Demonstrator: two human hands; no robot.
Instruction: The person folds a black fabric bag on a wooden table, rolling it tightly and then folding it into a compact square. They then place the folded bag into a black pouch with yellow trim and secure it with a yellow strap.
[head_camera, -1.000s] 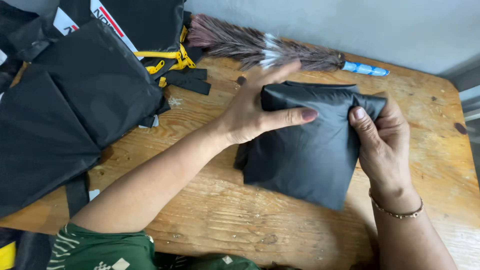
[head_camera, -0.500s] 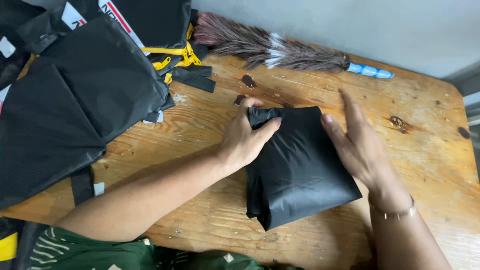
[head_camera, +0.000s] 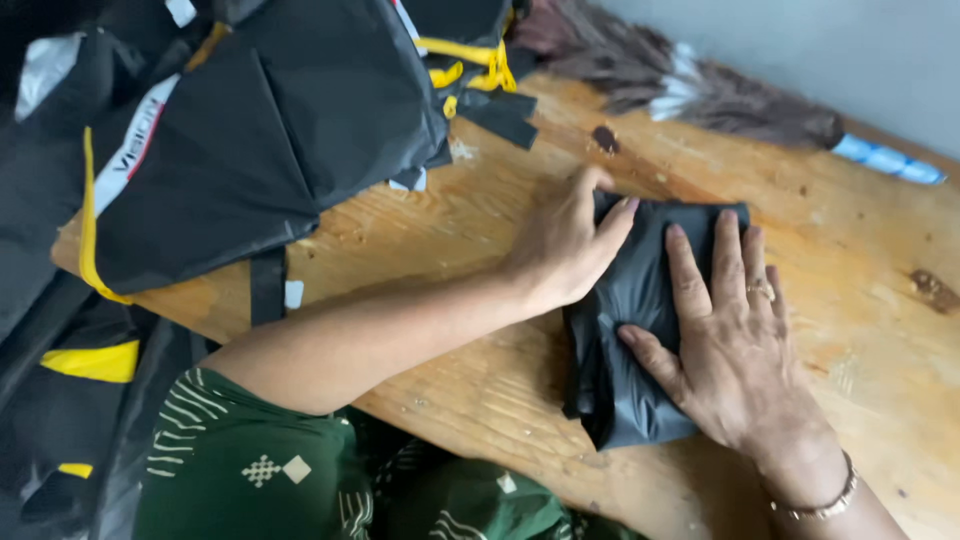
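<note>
While the right hand (head_camera: 735, 350) lies flat with fingers spread on the folded black cloth (head_camera: 640, 330), the left hand (head_camera: 565, 250) presses its curled fingers onto the cloth's upper left edge. That cloth rests on the wooden table (head_camera: 860, 260), with a heap of black and yellow bags (head_camera: 250, 150) well left of it and a feather duster (head_camera: 720, 95) beyond it by the wall.

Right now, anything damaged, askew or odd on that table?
Minor only. The wooden table has dark marks, one near the feather duster, one at its right side. The heap of black bags overhangs the left edge. The folded black bag lies flat under both hands.
</note>
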